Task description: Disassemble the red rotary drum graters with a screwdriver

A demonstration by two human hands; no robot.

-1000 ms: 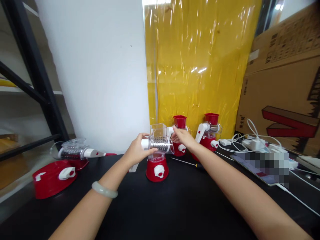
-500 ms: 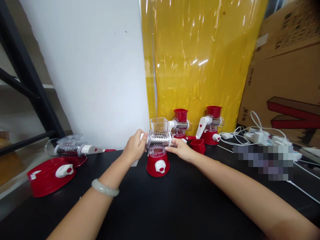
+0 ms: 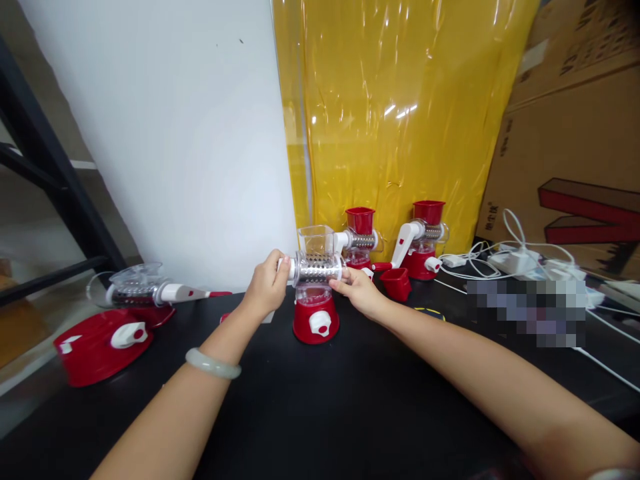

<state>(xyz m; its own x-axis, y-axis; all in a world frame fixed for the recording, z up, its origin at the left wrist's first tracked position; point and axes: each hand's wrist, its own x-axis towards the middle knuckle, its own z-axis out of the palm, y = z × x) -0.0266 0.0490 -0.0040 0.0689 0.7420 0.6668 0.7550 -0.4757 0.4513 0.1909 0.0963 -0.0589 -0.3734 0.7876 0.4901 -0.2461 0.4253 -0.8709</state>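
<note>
Red-based, clear-plastic rotary grater (image 3: 315, 293) stands upright on smooth black tabletop (image 3: 320, 413), between both hands. Base round, glossy; white lobed plastic knob (image 3: 320, 324) faces person. Shiny, perforated metal drum (image 3: 317, 268) lies in see-through housing, long axis roughly level, running left to right. Square, clear hopper (image 3: 316, 241) opens upward. Left hand (image 3: 267, 283): fingers curled closed around white plastic stub (image 3: 287, 269) at drum's left end. Right hand (image 3: 363, 293): thumb and fingers narrowly parted, pinching drum's right end.

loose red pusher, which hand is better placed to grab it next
Probably the right hand: it is closer to the loose red pusher, while the left hand holds the white hub at the left end of the grater drum.
</note>
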